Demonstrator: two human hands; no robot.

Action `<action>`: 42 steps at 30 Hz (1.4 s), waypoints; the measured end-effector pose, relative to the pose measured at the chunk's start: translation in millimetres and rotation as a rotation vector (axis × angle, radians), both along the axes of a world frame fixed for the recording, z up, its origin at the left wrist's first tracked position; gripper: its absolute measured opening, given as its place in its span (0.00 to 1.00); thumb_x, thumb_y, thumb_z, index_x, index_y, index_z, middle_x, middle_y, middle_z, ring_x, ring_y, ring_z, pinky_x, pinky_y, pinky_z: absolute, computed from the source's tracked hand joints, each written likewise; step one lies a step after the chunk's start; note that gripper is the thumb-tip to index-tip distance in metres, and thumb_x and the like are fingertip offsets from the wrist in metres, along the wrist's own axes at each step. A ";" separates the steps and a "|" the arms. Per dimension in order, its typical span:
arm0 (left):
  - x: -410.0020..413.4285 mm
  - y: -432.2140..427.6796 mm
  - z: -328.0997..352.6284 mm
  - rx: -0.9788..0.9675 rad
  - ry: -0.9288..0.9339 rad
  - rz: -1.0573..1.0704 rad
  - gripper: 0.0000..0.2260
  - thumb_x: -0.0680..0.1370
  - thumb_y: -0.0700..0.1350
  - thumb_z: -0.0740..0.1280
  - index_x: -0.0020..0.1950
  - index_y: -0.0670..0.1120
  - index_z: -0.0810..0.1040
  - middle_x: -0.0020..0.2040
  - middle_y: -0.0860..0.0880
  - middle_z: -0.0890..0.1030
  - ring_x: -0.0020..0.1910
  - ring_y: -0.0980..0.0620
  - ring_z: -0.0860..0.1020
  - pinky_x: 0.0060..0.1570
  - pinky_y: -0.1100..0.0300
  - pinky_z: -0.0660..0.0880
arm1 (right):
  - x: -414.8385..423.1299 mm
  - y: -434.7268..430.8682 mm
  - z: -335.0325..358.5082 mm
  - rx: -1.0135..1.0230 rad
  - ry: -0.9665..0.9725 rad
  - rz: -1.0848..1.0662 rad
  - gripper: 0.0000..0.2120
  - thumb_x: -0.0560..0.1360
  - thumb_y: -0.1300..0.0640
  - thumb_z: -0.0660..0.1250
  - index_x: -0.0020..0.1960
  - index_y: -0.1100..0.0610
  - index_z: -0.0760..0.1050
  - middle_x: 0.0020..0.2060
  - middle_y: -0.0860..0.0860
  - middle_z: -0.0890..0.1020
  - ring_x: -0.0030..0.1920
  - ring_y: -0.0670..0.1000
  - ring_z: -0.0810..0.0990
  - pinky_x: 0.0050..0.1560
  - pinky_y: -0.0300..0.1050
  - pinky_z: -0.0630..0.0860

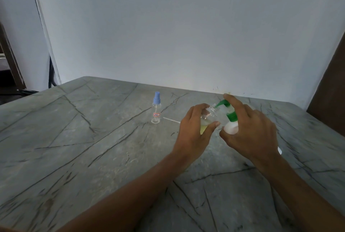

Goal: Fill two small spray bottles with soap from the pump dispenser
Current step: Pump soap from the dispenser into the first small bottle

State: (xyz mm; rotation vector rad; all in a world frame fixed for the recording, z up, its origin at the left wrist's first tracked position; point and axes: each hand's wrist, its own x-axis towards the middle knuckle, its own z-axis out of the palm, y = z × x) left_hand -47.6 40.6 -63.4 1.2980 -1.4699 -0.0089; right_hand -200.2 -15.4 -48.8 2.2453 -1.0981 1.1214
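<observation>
My left hand [196, 131] grips a small clear spray bottle [210, 115] with its cap off, tilted, with yellowish liquid at its bottom. My right hand [248, 129] holds the white pump dispenser [231, 128] with a green pump head [225, 104], index finger lying on top of the pump. The green nozzle tip sits at the open neck of the held bottle. A second clear spray bottle [156, 108] with a blue cap stands upright on the table to the left, looking empty, with a small red-edged label.
The grey marbled table [93, 138] runs up to a white wall. A thin white dip tube [171, 120] lies on the table between the standing bottle and my left hand. Something white [279, 150] shows just behind my right wrist. A brown panel stands at right.
</observation>
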 end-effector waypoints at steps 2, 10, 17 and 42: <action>0.0 -0.5 -0.3 0.000 -0.004 -0.002 0.21 0.75 0.51 0.70 0.65 0.47 0.70 0.59 0.50 0.76 0.53 0.60 0.71 0.47 0.78 0.64 | 0.3 -1.2 -0.1 0.005 0.004 -0.004 0.46 0.61 0.42 0.78 0.73 0.48 0.61 0.49 0.55 0.83 0.41 0.58 0.80 0.37 0.50 0.79; 0.0 -0.2 -3.2 -0.002 -0.034 -0.011 0.21 0.75 0.50 0.70 0.65 0.45 0.71 0.58 0.49 0.77 0.51 0.60 0.71 0.46 0.78 0.65 | 0.9 -5.4 -1.5 0.015 0.013 -0.006 0.41 0.60 0.43 0.80 0.68 0.53 0.68 0.49 0.58 0.83 0.42 0.60 0.81 0.40 0.54 0.79; 0.4 0.7 -4.9 0.000 -0.062 -0.011 0.23 0.75 0.52 0.70 0.67 0.45 0.71 0.58 0.49 0.78 0.51 0.60 0.71 0.48 0.77 0.65 | 2.6 -4.9 -2.4 -0.001 0.017 -0.039 0.39 0.59 0.44 0.80 0.65 0.54 0.71 0.48 0.58 0.83 0.41 0.61 0.81 0.39 0.54 0.78; 2.5 -1.5 -5.7 -0.003 -0.059 0.013 0.22 0.75 0.52 0.70 0.66 0.45 0.72 0.58 0.49 0.77 0.52 0.59 0.72 0.48 0.76 0.65 | 1.9 -7.6 -2.2 0.023 0.072 -0.076 0.42 0.60 0.43 0.79 0.69 0.50 0.66 0.47 0.56 0.83 0.40 0.59 0.80 0.37 0.53 0.79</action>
